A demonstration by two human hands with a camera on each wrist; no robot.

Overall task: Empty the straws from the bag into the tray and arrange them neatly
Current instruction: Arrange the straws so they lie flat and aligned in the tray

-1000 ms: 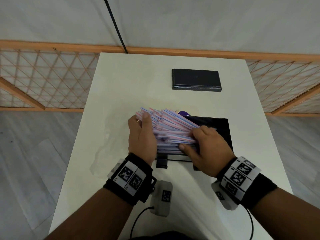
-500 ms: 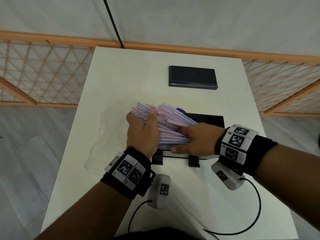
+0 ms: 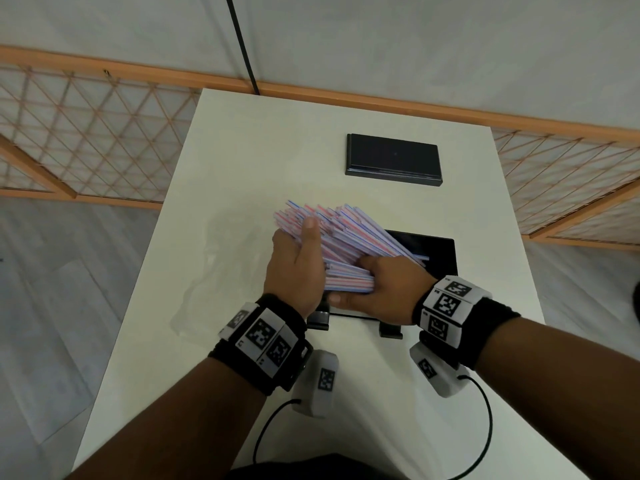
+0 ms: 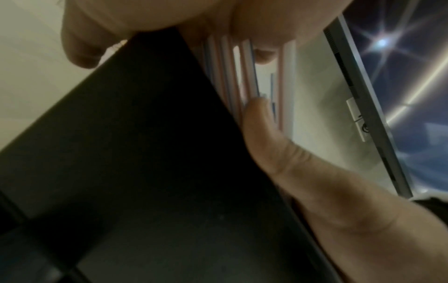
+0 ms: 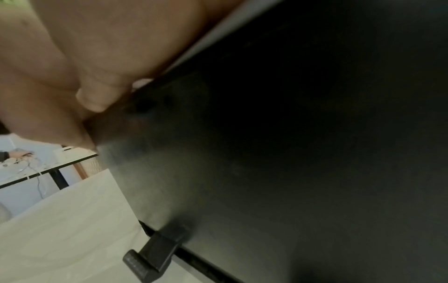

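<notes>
A thick fanned bundle of white straws (image 3: 346, 242) with red and blue stripes lies held above the black tray (image 3: 438, 252) in the head view. My left hand (image 3: 298, 268) grips the bundle's left part, thumb over the top. My right hand (image 3: 381, 289) grips its near right end from the side, fingers curled round the straws. The left wrist view shows a few straws (image 4: 225, 76) against the tray's dark wall (image 4: 145, 153), with a thumb (image 4: 266, 124) beside them. A clear plastic bag (image 3: 207, 271) lies flat on the table, left of my hands.
A second black tray or lid (image 3: 393, 159) sits at the table's far side. The white table (image 3: 242, 150) ends in edges left and right, with an orange lattice fence (image 3: 86, 133) beyond. Black clips (image 3: 389, 329) stand at the near tray's front edge.
My right forearm swung out to the right and the hand turned, now grasping the bundle's end from the side. The straws stay fanned between both hands; the left hand barely moved.
</notes>
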